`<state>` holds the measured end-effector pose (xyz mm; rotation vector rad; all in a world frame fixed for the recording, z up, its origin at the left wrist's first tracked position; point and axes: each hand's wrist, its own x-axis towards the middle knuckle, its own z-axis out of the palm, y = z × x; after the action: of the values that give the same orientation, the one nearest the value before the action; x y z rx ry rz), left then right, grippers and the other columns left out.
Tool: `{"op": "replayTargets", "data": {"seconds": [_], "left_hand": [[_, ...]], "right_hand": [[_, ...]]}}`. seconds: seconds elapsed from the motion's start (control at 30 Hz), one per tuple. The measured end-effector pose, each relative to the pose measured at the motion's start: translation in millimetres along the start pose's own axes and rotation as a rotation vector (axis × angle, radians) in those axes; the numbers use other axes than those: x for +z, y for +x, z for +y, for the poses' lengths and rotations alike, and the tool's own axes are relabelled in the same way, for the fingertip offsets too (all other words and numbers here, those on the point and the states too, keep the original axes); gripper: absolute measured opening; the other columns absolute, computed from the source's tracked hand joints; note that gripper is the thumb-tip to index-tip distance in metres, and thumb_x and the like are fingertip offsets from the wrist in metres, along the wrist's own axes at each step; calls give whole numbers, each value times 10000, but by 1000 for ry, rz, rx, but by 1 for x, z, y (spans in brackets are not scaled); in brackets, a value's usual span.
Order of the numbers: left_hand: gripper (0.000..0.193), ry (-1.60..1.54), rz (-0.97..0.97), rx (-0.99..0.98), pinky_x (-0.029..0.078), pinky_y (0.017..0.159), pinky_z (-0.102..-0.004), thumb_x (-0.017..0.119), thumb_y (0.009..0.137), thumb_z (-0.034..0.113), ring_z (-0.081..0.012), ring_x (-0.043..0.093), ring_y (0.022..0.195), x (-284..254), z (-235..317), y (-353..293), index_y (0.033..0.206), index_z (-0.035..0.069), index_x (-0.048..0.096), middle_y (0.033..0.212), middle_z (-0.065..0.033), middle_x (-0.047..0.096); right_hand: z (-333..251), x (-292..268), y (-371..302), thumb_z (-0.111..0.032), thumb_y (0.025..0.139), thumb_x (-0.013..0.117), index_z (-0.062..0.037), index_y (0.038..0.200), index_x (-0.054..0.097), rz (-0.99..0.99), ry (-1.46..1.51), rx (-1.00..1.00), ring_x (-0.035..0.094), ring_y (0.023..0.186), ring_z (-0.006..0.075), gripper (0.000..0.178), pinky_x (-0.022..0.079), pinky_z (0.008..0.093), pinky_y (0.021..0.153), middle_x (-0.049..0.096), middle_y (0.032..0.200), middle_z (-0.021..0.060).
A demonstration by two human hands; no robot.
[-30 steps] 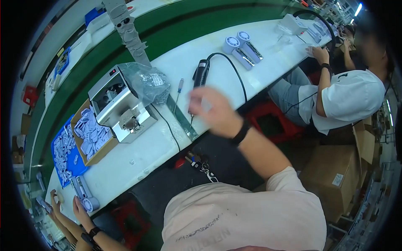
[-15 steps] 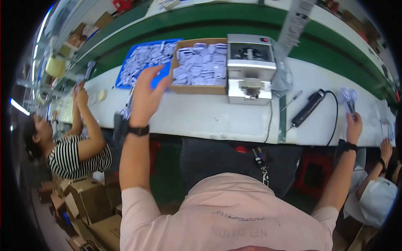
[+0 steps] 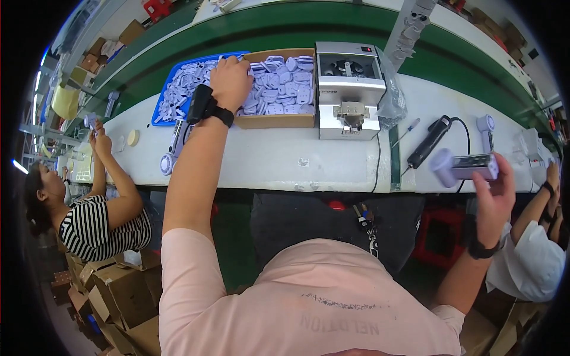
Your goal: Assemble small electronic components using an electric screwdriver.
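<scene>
My left hand point(image 3: 232, 82) reaches over the side where the blue tray point(image 3: 157, 116) meets the cardboard box point(image 3: 276, 122). Its fingers are bent downward, and the tips and anything in them are hidden. Small lavender plastic parts point(image 3: 184, 84) fill the tray, and wider lavender covers point(image 3: 285, 86) fill the box. On the right, my right hand point(image 3: 497, 193) is closed round the handle end of a lavender handheld device point(image 3: 469, 168) with a round head, lifted above the bench. Its long side shows a dark strip; the round head is blurred.
A silver machine point(image 3: 349, 89) stands right of the box. Beyond it lie a screwdriver point(image 3: 414, 124), a black corded power screwdriver point(image 3: 428, 142) and another lavender device point(image 3: 486, 132). A similar device point(image 3: 168, 160) lies below the tray. People work at the left point(image 3: 101, 222) and right point(image 3: 528, 255).
My left hand has moved up and right to the edge of the box. My right hand has lifted one lavender device off the bench and brought it left and nearer, turned sideways.
</scene>
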<state>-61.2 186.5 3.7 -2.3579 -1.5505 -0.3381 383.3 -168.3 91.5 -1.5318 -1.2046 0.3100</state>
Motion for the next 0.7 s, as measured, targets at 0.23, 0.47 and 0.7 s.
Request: {"op": "replayTargets", "data": {"seconds": [0.23,0.47,0.7], "left_hand": [[325,-237,-30,-48,553,908,-498,692,886,105,-369,706,1011,-3,-10,-13,1205,115,752,1097,-150,765],[422,-535,24,-1,582,873,-424,625,910,26,-368,724,968,-5,-10,-37,1323,73,700,1070,-186,753],[389,-1464,-80,-34,541,801,-264,751,910,-28,-147,690,898,-104,94,-103,1295,19,728,1075,-77,693]], "right_hand": [[-26,109,-16,2,814,850,8,1332,641,-380,131,-47,659,1074,187,558,519,326,967,678,1204,78],[-16,164,-23,-30,815,849,-9,1219,696,-529,70,-180,668,960,220,432,526,318,849,694,1094,101],[-11,170,-25,-33,822,844,-17,1210,694,-542,184,-77,660,947,204,416,529,301,824,687,1114,95]]}}
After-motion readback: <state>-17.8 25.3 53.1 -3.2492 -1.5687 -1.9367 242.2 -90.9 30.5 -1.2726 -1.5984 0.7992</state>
